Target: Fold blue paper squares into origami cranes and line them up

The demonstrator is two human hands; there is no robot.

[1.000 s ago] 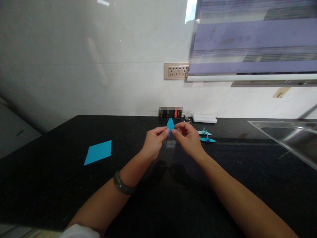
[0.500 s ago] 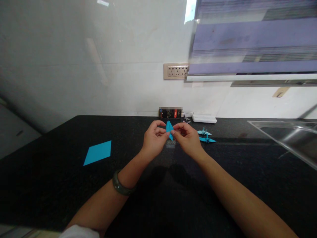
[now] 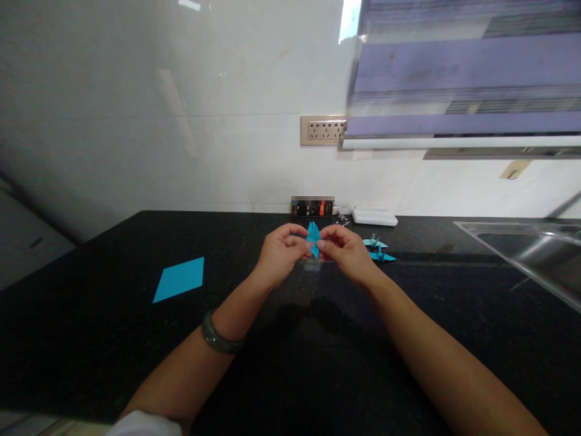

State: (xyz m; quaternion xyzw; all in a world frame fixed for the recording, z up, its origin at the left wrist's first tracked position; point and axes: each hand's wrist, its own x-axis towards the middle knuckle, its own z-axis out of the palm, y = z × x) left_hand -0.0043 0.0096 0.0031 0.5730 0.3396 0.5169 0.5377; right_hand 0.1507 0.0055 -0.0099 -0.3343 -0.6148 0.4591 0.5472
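Note:
A small blue piece of folded paper (image 3: pixel 313 238) is held up between both hands, its split tip pointing away from me. My left hand (image 3: pixel 282 251) pinches its left edge between thumb and fingers. On the opposite edge, my right hand (image 3: pixel 347 251) pinches it the same way. Just beyond my right hand lie two folded paper cranes, a pale blue crane (image 3: pixel 374 242) behind and a darker blue crane (image 3: pixel 384 257) in front, partly covered by the hand. A flat blue sheet of paper (image 3: pixel 180 280) rests on the counter to the left.
The black counter (image 3: pixel 299 375) runs back to a pale wall. Against the wall stand a phone (image 3: pixel 312 208) with a lit screen and a white case-like object (image 3: pixel 374 217). A metal sink (image 3: pixel 544 248) is set in at the right. A socket panel (image 3: pixel 323 130) is above.
The folded paper has turned slightly to face me, and its split tip shows more clearly. Both hands have shifted a little to the right.

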